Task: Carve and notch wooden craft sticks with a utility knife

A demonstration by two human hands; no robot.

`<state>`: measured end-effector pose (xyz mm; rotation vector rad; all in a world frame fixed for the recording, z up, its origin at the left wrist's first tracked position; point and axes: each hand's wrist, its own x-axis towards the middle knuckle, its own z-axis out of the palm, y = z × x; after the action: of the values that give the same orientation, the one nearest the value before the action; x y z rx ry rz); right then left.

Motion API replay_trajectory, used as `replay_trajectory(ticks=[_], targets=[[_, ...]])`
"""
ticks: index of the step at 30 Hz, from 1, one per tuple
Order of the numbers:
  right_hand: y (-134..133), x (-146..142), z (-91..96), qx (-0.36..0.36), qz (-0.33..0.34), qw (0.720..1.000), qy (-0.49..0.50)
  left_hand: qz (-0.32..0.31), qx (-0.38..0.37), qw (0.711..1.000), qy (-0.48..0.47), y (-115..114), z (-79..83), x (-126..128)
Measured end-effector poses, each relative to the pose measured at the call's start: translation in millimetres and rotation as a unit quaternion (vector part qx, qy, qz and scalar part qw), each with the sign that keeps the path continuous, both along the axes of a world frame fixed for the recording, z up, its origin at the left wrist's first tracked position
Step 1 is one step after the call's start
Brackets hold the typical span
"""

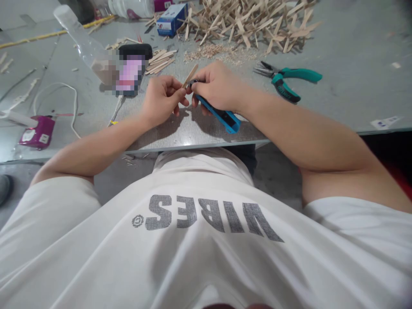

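Observation:
Over the front part of the table, my left hand [162,99] pinches a flat wooden craft stick [190,75] that slants up to the right. My right hand [215,86] is closed round a cutter with a blue and black handle [222,115]. The dark metal head of the cutter meets the stick near its lower end, right beside my left fingertips. My fingers partly hide the head, so its exact shape is unclear. Both hands nearly touch. Beyond my left hand lies a small bundle of craft sticks [161,61], and wood chips [209,54] are scattered behind my hands.
A large heap of craft sticks [251,21] and a blue box [172,19] sit at the back. Green-handled pliers [286,78] lie to the right. On the left are a phone [130,73], a clear bottle [80,38], a white cable [76,98] and a purple box [38,132].

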<state>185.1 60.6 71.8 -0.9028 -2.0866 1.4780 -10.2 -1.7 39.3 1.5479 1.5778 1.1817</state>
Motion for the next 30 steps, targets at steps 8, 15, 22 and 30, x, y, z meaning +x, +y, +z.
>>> replay_trajectory(ticks=[8,15,22,30], targets=[[3,-7,-17.4,0.013,-0.018,1.0,-0.019,0.014,0.052,0.998,0.017,-2,-12.6,5],[-3,-8,-11.3,-0.045,-0.046,0.997,-0.03,0.005,0.057,0.998,0.0,-3,-14.1,10],[-16,-5,7.9,-0.098,-0.058,0.993,-0.04,0.001,0.061,0.998,0.021,-2,-19.4,6],[-18,-6,13.1,-0.112,-0.055,0.992,-0.025,-0.001,0.065,0.997,0.041,1,-17.7,5]])
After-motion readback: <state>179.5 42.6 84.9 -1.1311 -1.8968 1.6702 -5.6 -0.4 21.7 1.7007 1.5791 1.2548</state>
